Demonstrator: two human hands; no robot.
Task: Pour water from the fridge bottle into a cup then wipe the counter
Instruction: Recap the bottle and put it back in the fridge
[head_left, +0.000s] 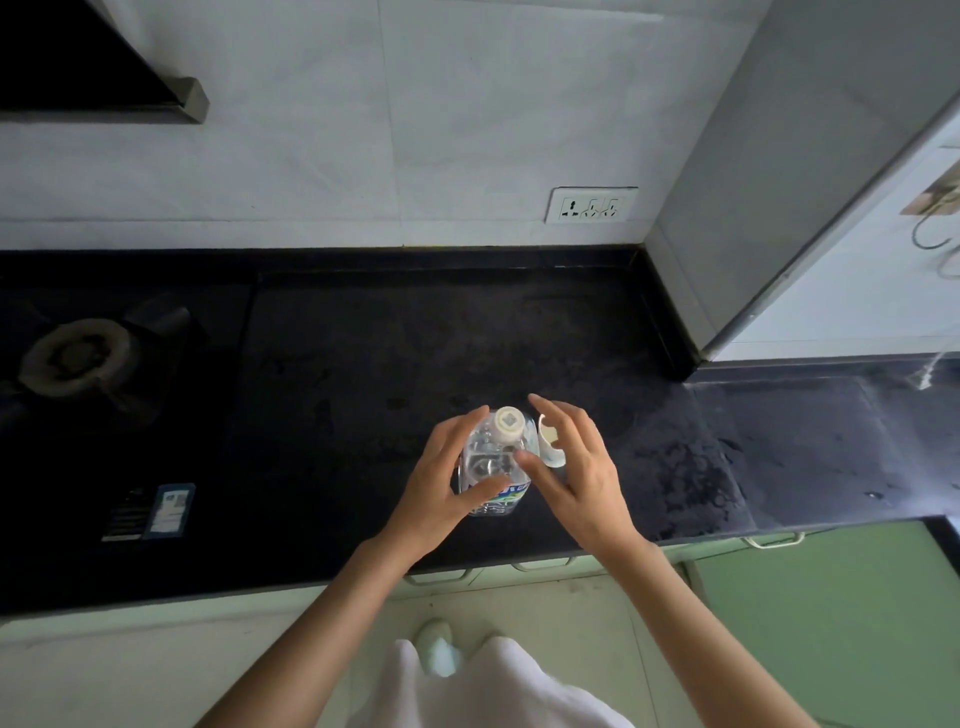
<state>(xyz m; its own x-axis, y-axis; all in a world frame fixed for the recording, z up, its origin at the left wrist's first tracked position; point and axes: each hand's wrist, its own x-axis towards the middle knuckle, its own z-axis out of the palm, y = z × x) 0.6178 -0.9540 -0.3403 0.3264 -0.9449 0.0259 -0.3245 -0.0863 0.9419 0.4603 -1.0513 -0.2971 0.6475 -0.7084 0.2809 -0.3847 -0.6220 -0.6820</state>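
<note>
A clear plastic water bottle (491, 460) with a white cap (509, 422) stands upright on the black counter (415, 353), near its front edge. My left hand (441, 488) grips the bottle's body, with the thumb across its green and blue label. Just right of the bottle my right hand (576, 478) hovers with fingers spread and relaxed, its thumb tip at the bottle's shoulder. Behind those fingers stands a white cup (546, 434), mostly hidden by them.
A gas burner (78, 358) is set in the counter at the left, with stickers (150, 512) in front of it. The grey fridge (857, 234) rises at the right. Wet marks (691, 467) show on the counter's right part. A wall socket (592, 205) is behind.
</note>
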